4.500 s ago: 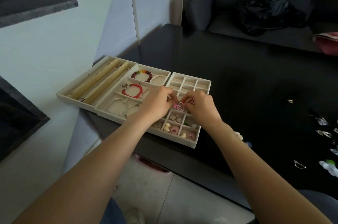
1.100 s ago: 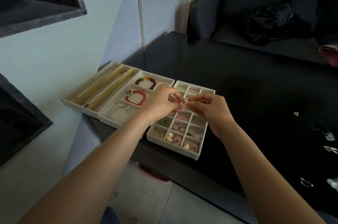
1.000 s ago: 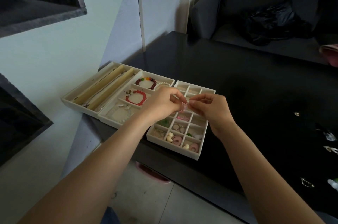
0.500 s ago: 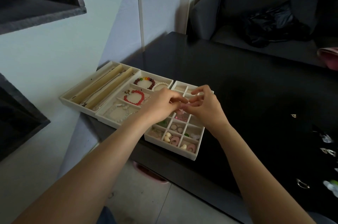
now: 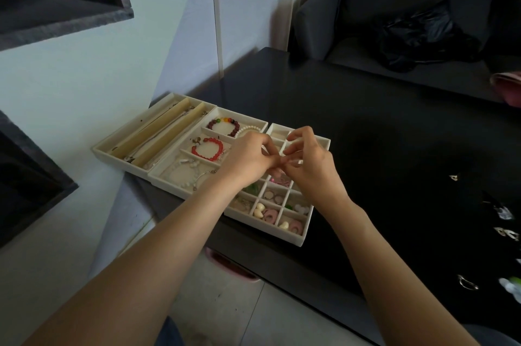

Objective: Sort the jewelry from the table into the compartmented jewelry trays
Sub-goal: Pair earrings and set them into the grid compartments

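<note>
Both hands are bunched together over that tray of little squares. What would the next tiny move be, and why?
Probably lower and release the piece: both hands meet fingertip to fingertip over the small-compartment tray, above a compartment holding pink jewelry. What they pinch is too small to tell.

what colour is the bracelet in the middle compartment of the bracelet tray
Red beads, with a darker piece at one end: the bracelet shows best in the head view.
</note>
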